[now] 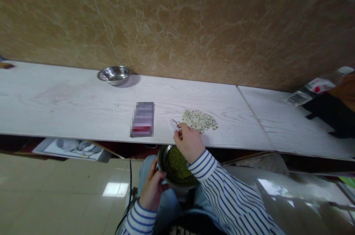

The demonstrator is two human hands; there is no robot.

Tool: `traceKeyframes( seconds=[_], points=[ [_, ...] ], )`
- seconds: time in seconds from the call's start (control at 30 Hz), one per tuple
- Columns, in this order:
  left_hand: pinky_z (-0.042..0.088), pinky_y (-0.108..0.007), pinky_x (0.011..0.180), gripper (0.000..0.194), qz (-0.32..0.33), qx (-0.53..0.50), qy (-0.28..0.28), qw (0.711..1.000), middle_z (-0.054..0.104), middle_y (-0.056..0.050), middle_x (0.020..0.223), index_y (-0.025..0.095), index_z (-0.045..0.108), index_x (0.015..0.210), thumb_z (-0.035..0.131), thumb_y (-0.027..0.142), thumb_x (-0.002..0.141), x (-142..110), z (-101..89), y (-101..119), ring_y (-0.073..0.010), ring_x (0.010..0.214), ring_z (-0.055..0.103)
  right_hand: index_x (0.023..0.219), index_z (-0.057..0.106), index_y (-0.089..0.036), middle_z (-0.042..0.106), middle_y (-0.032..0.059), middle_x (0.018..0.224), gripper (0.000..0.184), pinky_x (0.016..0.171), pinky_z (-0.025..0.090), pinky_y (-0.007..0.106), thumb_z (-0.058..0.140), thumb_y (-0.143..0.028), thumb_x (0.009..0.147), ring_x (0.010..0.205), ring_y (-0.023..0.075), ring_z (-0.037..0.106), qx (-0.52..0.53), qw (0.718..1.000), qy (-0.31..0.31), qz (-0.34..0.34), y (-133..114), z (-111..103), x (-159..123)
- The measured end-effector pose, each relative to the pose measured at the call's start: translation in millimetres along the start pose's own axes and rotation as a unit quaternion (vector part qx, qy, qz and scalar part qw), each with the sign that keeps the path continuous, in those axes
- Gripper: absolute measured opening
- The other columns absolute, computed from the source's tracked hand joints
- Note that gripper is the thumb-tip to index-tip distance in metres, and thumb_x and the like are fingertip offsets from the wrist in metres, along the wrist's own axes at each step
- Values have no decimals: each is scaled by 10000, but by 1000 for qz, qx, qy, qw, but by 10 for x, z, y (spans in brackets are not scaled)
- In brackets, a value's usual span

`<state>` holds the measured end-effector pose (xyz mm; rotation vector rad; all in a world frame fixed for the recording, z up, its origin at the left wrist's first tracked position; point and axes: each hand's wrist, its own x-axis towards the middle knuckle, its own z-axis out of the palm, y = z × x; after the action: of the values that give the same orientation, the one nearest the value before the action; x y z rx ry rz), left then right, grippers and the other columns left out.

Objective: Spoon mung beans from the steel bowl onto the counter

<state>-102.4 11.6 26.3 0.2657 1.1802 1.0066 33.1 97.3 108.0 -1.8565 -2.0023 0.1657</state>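
Right hand: your right hand (190, 142) is closed, thumb and fingers pinching a small pale spoon (174, 125); the spoon's end points up and left of the grip, above the table's near edge.
Left hand: your left hand (153, 187) grips the side of the steel basin (161, 158), thumb at the rim, fingers along the outer wall.
Green beans: the small green beans (177, 163) lie inside the basin, just nearer you than the spoon grip and right of the left-hand grip; your right wrist and cuff hide part of them.
Grain pile: loose white grains mixed with green beans, the grain pile (200, 118), spread flat on the white wood-grain table (69, 98), just beyond and right of the spoon grip.
Blurred rectangle: a pixelated flat rectangle (142, 118) lies left of the spoon, apart from it; its content can't be read.
Second bowl: a shallow steel bowl (114, 75) sits farther off, beyond and left of both grips, near the marbled wall (155, 24).
Far right: a clear plastic bottle (318, 86) lies well apart from your right-hand grip, beside a dark object (330, 115) you can't identify here.
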Motion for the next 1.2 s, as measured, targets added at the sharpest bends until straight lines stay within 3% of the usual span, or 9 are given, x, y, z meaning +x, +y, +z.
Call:
traceKeyframes(
  seconds=[0.13,0.3,0.63,0.83,1.03,1.2],
  points=[
    [517,-359,639,695,1,-8,-5,1000,611,-42,1137,326,438,1304,579,171,641,20,-46,0,-208,862,599,996,523,-182,679,57,739,163,570,398,277,433,-244,875,644,197,637,-56,996,-20,59,-61,74,137],
    [509,-334,616,701,-1,3,-9,1000,624,-36,1064,329,446,1310,587,184,638,38,-37,-20,-197,815,602,959,518,-179,653,45,654,144,525,340,265,460,-253,850,580,190,610,-76,989,9,129,139,-10,134],
    [508,-316,608,707,-15,-2,-20,1000,630,-30,1035,315,453,1306,590,156,631,1,53,-119,-173,770,594,965,539,-183,657,34,650,156,513,280,272,462,-249,846,580,190,602,-97,987,20,127,477,-168,29],
    [493,-304,530,731,-6,4,-9,1000,632,-40,998,288,453,1316,585,170,607,-24,177,-145,-184,729,590,1045,560,-194,690,23,761,197,556,348,260,471,-268,885,639,168,619,-57,995,1,81,702,-350,-6],
    [501,-313,536,730,-18,13,-28,999,611,-27,985,274,429,1315,590,165,611,-48,221,-135,-174,714,579,1045,595,-199,704,42,926,190,729,438,280,485,-272,909,810,164,642,-4,999,17,-38,1027,-558,-153],
    [490,-286,520,704,-15,22,-30,999,585,-28,1041,275,441,1300,583,165,620,-32,224,-139,-148,690,559,1046,621,-216,706,37,985,200,785,436,299,472,-279,928,902,160,640,13,989,-54,-137,1134,-624,-312]
  ],
)
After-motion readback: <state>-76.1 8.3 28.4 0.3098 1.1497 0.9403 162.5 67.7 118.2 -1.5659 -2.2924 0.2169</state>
